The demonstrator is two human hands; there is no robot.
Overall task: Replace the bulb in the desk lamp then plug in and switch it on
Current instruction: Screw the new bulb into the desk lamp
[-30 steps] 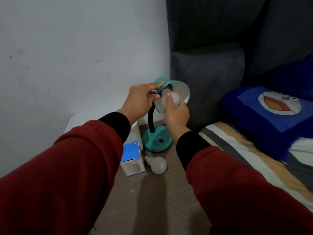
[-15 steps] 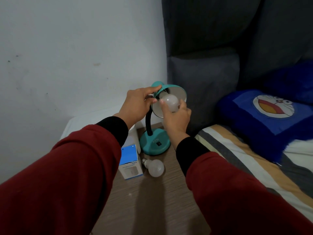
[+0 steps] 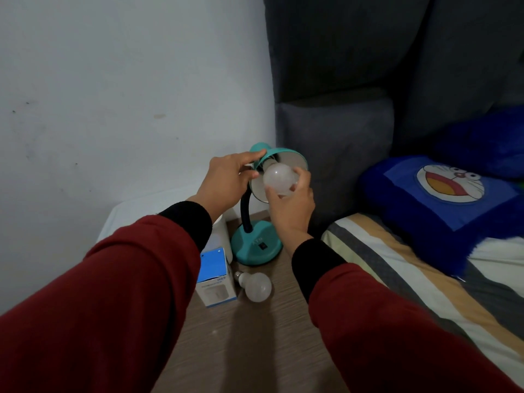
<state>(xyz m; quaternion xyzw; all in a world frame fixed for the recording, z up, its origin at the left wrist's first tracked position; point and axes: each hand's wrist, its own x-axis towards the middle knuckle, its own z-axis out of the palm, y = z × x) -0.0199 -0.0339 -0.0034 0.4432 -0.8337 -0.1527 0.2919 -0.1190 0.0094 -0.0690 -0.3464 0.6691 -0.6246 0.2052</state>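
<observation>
A teal desk lamp stands on the wooden bedside table [image 3: 255, 344], its round base [image 3: 256, 246] near the wall and its shade [image 3: 286, 157] tilted toward me. My left hand [image 3: 226, 182] grips the shade's top rim. My right hand [image 3: 289, 205] holds a white frosted bulb [image 3: 279, 179] whose neck sits at the socket inside the shade. A second white bulb [image 3: 256, 286] lies on its side on the table in front of the base. Beside it lies a blue and white bulb box [image 3: 215, 279].
A white wall rises behind the table. A dark grey padded headboard [image 3: 334, 143] stands right of the lamp. The bed with a striped sheet [image 3: 411, 282] and a blue cartoon pillow [image 3: 442, 199] borders the table's right edge. A white object [image 3: 224, 236] stands left of the lamp base.
My right hand has shifted its fingers around the bulb in the shade, now gripping it from below. The left hand has stayed on the shade. The view has drifted slightly.
</observation>
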